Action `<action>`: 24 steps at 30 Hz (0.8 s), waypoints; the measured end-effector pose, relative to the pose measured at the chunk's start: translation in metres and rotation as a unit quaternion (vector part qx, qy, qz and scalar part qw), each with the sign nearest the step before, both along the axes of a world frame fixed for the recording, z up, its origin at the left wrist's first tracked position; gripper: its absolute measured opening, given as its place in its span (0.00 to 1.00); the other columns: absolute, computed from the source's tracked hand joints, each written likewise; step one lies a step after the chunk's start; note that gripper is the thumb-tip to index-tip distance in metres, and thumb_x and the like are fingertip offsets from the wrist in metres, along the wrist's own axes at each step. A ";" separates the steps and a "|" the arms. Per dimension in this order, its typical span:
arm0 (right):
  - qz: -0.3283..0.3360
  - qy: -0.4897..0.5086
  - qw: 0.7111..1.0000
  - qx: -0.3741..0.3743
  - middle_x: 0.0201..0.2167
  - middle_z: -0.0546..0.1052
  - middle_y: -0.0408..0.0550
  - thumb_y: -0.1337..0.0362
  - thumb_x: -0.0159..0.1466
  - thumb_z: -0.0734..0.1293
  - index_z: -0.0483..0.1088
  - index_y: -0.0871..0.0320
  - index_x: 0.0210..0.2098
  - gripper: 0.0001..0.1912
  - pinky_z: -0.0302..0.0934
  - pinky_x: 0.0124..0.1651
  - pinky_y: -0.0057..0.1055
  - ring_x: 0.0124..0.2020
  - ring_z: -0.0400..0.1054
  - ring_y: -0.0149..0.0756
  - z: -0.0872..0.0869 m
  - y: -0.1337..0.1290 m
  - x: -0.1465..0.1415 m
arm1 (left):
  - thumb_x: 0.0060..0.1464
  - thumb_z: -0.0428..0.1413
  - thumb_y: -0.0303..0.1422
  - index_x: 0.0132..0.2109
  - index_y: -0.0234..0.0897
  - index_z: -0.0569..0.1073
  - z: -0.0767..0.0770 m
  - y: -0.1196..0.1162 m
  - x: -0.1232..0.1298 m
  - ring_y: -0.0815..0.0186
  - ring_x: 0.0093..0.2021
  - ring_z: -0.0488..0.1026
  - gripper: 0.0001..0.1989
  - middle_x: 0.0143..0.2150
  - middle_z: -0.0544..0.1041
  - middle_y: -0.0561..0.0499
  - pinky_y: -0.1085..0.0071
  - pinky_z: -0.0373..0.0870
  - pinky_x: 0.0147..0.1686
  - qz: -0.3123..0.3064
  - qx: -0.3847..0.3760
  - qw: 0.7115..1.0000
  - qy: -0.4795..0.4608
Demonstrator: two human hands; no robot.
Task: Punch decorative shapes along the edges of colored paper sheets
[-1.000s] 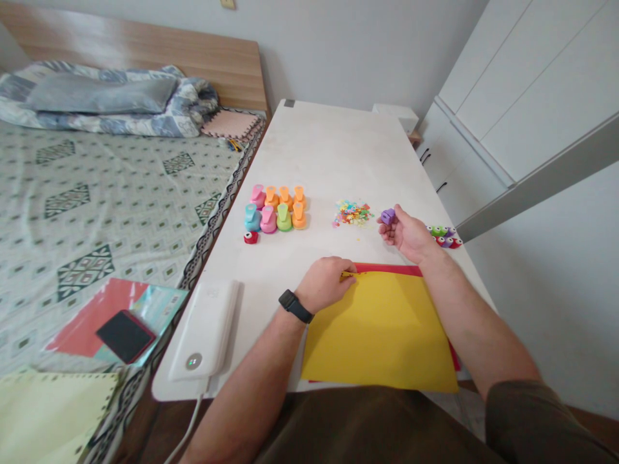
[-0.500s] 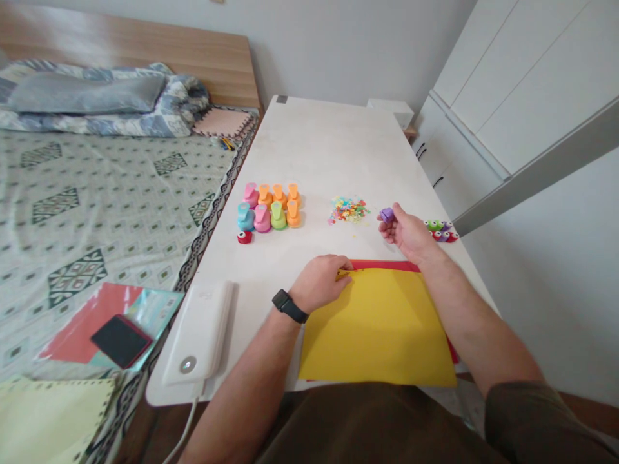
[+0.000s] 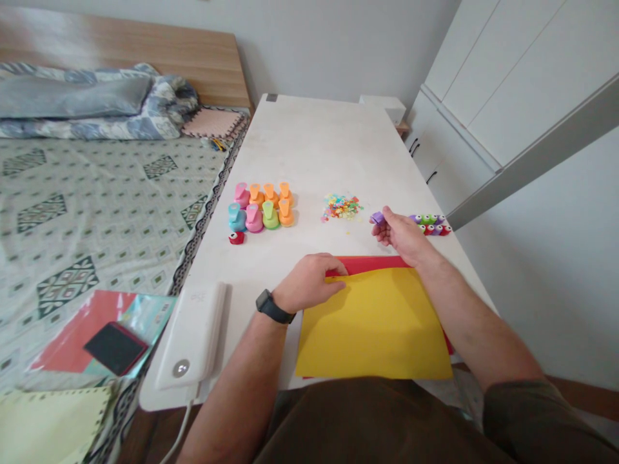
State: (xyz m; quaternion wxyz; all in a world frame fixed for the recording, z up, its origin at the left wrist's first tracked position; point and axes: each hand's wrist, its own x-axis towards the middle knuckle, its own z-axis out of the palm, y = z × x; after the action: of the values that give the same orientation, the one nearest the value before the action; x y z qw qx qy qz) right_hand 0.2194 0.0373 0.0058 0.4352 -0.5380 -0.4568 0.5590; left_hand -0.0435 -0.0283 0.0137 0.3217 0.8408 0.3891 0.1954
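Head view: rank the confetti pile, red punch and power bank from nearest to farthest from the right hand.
Measured from the right hand, which has a purple punch in its grip:
1. Confetti pile, just to its left.
2. Red punch, farther left, below the pastel punches.
3. Power bank, at the table's near-left edge.

Red sheet (image 3: 372, 263) mostly hidden – confetti (image 3: 341, 207) shapes unreadable

On the worktop (image 3: 314, 148), a cluster of pastel punches (image 3: 258, 207) sits at ten o'clock, a small red punch (image 3: 236, 238) just beside it. A white power bank (image 3: 193, 335) lies at eight o'clock. A phone (image 3: 115, 348) rests on the bed (image 3: 72, 212).
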 end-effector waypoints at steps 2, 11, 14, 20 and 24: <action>0.002 -0.004 1.000 -0.002 0.27 0.78 0.48 0.38 0.63 0.66 0.74 0.58 0.34 0.27 0.54 0.21 0.26 0.22 0.66 0.29 -0.001 -0.002 -0.001 | 0.55 0.61 0.32 0.42 0.41 0.80 0.000 -0.001 0.001 0.62 0.45 0.77 0.07 0.43 0.82 0.50 0.67 0.71 0.51 0.001 -0.005 1.000 -0.010; 0.010 0.001 1.000 0.002 0.28 0.79 0.49 0.38 0.63 0.66 0.75 0.57 0.33 0.27 0.56 0.23 0.26 0.23 0.67 0.29 -0.005 -0.016 -0.006 | 0.55 0.62 0.35 0.43 0.41 0.82 -0.001 -0.003 0.001 0.59 0.62 0.72 0.08 0.60 0.76 0.45 0.62 0.65 0.64 0.005 -0.001 1.000 -0.023; 0.024 -0.004 1.000 0.014 0.28 0.79 0.49 0.38 0.64 0.65 0.74 0.57 0.33 0.26 0.58 0.24 0.26 0.24 0.68 0.29 -0.005 -0.021 -0.008 | 0.56 0.62 0.36 0.44 0.41 0.82 0.001 -0.004 0.001 0.59 0.61 0.72 0.10 0.59 0.77 0.45 0.62 0.65 0.64 0.009 0.005 1.000 -0.024; 0.061 -0.002 0.998 0.001 0.29 0.79 0.49 0.38 0.65 0.64 0.74 0.57 0.34 0.27 0.58 0.25 0.27 0.24 0.68 0.31 -0.011 -0.028 -0.012 | 0.64 0.55 0.38 0.37 0.40 0.81 0.008 -0.005 0.002 0.65 0.43 0.79 0.12 0.42 0.83 0.50 0.69 0.72 0.49 -0.043 -0.049 0.997 -0.048; 0.078 -0.013 0.997 -0.002 0.29 0.79 0.49 0.38 0.65 0.64 0.74 0.57 0.35 0.27 0.59 0.25 0.27 0.24 0.68 0.30 -0.012 -0.034 -0.013 | 0.62 0.55 0.34 0.38 0.40 0.80 0.007 -0.005 0.001 0.66 0.41 0.78 0.09 0.40 0.83 0.52 0.70 0.72 0.47 -0.041 -0.069 0.996 -0.036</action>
State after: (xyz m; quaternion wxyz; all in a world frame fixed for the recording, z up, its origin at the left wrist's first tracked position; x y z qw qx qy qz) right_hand 0.2061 0.0037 -0.0058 0.3838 -0.5087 -0.5015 0.5851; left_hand -0.0426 -0.0335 0.0203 0.4006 0.8243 0.3549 0.1846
